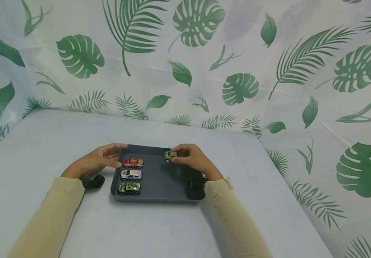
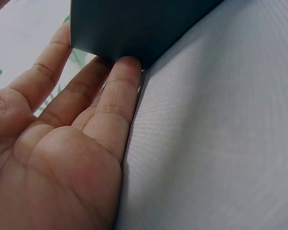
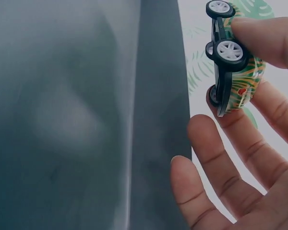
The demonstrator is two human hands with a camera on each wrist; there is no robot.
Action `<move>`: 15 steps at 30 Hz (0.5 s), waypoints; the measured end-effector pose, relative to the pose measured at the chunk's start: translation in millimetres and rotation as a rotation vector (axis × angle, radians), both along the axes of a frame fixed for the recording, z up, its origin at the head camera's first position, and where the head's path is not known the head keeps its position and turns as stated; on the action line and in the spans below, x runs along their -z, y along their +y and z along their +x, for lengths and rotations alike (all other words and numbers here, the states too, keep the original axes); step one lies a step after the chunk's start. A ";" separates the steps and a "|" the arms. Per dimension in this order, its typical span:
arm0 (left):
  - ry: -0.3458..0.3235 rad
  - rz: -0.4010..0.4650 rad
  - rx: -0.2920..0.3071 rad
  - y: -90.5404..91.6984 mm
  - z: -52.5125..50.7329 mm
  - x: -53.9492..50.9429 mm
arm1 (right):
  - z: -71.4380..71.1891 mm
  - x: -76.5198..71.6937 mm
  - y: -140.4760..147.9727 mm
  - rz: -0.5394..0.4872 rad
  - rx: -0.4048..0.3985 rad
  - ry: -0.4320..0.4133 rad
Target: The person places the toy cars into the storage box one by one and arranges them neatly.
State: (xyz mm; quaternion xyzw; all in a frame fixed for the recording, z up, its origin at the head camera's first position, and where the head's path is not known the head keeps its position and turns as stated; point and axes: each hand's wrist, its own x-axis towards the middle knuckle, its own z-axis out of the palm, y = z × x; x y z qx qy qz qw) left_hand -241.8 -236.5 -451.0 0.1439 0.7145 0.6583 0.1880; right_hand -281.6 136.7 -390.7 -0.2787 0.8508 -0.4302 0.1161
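Head view — tray (image 1: 163,186), leftward: three cars (image 1: 131,175); right hand (image 1: 192,156) pinches green-striped car (image 1: 169,156) — left hand (image 1: 97,159), uncurled, touches tray.

A white backdrop (image 1: 154,77) printed with green leaves rises behind a pale grey table (image 1: 269,200) and wraps round both its sides. The pattern mixes feathery palm fronds (image 1: 126,34), split monstera leaves (image 1: 80,55) and plain single leaves (image 1: 180,73); the white between them turns faintly greyish in places. The backdrop is lightly creased and looks bluish at far left. The table's right edge slants down towards the viewer. The light is soft, leaving blurred shadows (image 1: 216,229) on the table
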 end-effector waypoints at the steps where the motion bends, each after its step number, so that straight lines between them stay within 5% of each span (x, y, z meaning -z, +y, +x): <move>1: -0.001 0.001 0.000 0.0 -0.1 0.2 | 0.3 0.2 -1.2 0.001 -0.001 -0.002; 15: -0.002 0.010 0.012 -1.5 -1.0 1.4 | 1.2 2.8 -18.2 0.032 -0.010 -0.023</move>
